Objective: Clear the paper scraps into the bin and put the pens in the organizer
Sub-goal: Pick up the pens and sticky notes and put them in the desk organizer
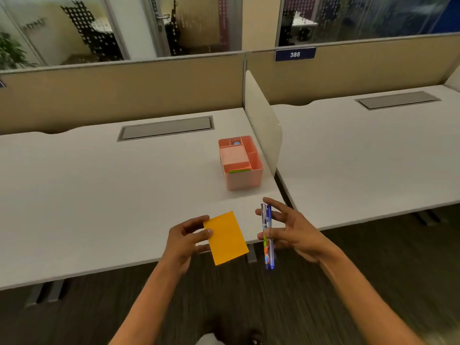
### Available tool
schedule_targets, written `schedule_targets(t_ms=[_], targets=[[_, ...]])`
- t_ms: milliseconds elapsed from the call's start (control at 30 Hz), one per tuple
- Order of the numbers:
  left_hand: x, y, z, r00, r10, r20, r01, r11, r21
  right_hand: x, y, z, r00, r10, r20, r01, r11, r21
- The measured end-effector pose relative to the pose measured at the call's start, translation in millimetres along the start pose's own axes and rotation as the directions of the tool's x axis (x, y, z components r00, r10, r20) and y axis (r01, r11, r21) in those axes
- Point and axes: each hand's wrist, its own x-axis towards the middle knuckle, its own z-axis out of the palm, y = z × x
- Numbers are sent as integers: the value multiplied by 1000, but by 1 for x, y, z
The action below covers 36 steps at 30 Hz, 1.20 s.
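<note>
My left hand (185, 239) pinches an orange sheet of paper (226, 238) by its left edge, over the front edge of the white desk (99, 195). My right hand (290, 231) holds two pens (267, 236) upright between thumb and fingers, one clear with a colourful print, one blue. A pink organizer (245, 180) with several compartments stands on the desk beyond my hands, near the side divider; it holds a pink note pad, a green slip and a small blue item. No bin is in view.
A white side divider (263, 135) separates this desk from the neighbouring desk (373, 158) on the right. Grey cable hatches (166, 128) sit at the back of both desks, in front of a beige partition (124, 93). Dark carpet lies below.
</note>
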Motion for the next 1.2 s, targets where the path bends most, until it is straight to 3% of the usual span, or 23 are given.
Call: schedule_targets(t_ms=[267,533,700,1000,1200], targets=[[57,32,13,999,39,-31,-39,999,13,38,-4,-25,998,20,-54,-20,1000,0],[158,91,25,980,178,-87,-178,984,3,105,-36,-46,992,-4,-128,-2,999,-45],[235,116,45,968,241,-63,-230,962,150,155,-72,-62,978,-65,-199,43,993,-114],[283,109,67,962,270,-43,-244,917,316,203,-120,-87,890,-199,-411,136,974,-179],[275,78,76,954,286,-87,-232,891,391,238,-139,-104,871,-212,-444,91,957,-277]])
